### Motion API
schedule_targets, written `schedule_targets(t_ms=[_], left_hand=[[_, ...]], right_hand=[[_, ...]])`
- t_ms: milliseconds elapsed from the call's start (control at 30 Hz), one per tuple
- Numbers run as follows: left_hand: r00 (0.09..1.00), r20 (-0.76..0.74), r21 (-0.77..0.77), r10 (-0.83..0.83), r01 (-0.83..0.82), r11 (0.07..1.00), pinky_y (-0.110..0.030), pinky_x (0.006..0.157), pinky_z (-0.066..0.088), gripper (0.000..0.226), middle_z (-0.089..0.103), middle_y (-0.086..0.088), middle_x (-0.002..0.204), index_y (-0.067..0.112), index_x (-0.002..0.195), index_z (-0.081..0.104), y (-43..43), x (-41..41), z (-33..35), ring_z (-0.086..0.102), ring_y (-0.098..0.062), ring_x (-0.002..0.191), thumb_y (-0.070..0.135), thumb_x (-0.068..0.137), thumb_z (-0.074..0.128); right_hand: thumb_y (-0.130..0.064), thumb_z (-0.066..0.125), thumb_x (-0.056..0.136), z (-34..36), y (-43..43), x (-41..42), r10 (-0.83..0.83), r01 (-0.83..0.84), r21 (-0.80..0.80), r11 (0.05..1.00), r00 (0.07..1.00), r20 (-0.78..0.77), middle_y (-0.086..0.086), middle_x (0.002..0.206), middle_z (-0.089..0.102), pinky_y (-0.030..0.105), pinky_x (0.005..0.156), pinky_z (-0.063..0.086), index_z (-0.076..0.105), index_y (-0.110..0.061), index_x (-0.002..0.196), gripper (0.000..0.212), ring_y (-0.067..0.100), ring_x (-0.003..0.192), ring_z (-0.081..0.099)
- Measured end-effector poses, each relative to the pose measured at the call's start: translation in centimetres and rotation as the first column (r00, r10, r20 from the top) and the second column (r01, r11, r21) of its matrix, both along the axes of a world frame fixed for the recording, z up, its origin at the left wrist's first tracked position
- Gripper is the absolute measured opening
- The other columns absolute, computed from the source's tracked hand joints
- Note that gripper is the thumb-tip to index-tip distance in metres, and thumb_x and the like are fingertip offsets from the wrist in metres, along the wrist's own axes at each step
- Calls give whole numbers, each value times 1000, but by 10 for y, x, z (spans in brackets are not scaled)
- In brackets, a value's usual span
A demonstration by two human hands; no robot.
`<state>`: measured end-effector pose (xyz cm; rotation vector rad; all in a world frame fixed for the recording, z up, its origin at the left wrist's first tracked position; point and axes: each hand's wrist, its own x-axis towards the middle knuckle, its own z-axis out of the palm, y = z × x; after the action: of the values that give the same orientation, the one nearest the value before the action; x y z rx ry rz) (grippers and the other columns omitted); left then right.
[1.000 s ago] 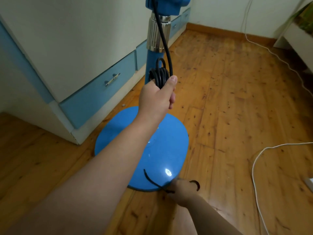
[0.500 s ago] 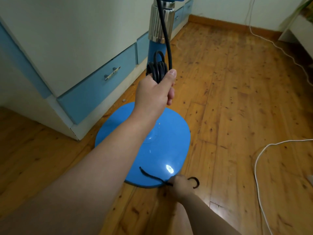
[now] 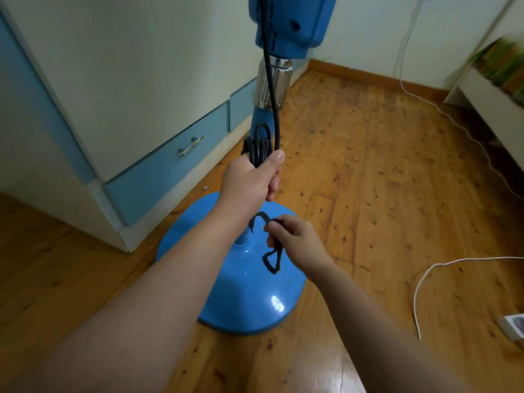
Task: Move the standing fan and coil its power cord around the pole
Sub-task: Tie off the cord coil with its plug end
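Observation:
A blue standing fan stands on the wooden floor, with a round blue base [image 3: 246, 302], a chrome collar [image 3: 270, 83] and a blue control housing [image 3: 292, 21] at the top edge. Its black power cord [image 3: 270, 89] drops from the housing down to my left hand [image 3: 249, 182], which grips a bundle of cord loops against the pole. My right hand [image 3: 297, 245] is above the base and pinches the loose end of the cord, a small loop hanging below its fingers. My left hand hides most of the pole.
A white cabinet with blue drawers [image 3: 167, 163] stands close to the left of the fan. A white cable [image 3: 419, 282] trails over the floor at the right to a white adapter [image 3: 513, 326]. A white shelf [image 3: 490, 100] is at far right.
My right hand has lifted the cord's loose end from the floor at the base's front edge up over the base, toward the pole. My left hand keeps its grip.

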<state>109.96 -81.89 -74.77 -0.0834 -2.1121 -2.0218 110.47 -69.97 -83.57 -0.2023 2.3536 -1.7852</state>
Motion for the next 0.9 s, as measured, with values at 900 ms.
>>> schedule_targets(t_ms=[900], left_hand=[[996, 30, 95, -88, 85, 992, -19, 38, 33, 47, 43, 8, 38, 13, 62, 54, -5, 13, 8, 38, -6, 35, 57, 77, 50]], right_hand=[[-4, 50, 81, 114, -11, -23, -5, 7, 75, 997, 1000, -20, -5, 40, 45, 18, 34, 27, 61, -22, 48, 39, 8, 35, 33]])
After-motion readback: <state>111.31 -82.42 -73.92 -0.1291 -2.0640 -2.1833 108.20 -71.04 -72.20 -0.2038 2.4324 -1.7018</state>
